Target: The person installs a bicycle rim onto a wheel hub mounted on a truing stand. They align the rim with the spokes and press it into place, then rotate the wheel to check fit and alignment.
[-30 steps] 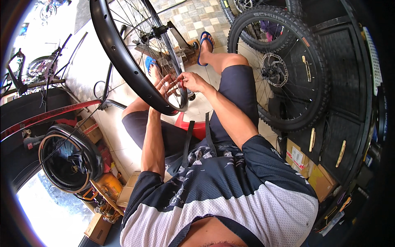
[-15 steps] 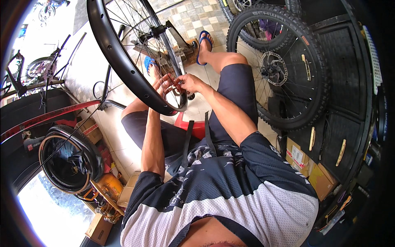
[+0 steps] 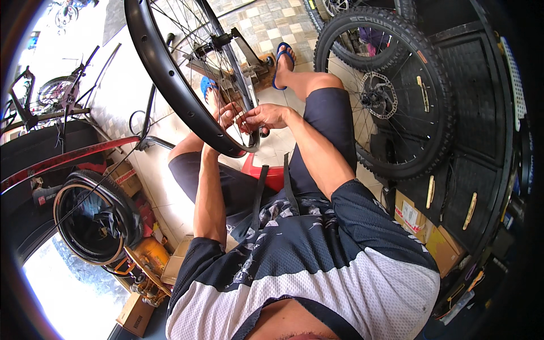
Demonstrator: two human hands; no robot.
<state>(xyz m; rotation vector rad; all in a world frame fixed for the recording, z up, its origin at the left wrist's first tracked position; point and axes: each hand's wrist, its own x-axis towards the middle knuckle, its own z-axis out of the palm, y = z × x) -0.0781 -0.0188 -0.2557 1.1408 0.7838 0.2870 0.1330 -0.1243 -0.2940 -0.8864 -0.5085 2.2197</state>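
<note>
A black bicycle wheel rim with thin spokes stands upright before me, held at its hub by a metal wheel stand. My left hand reaches in among the spokes near the rim's lower end, partly covered by rim and spokes. Its fingers are curled in close to the other hand. From the right, my right hand is closed in a pinch at the spokes just inside the rim. Whatever small thing lies between the fingertips of either hand is too small to make out.
To the right, a wheel with a knobby tire and disc rotor leans by black drawers. A red stool shows between my legs. Tires, boxes and a red bar are on the left.
My right hand has turned at the wrist, its fingers now pointing more to the left. My left fingers have curled in more. The wheel sits slightly further right in view.
</note>
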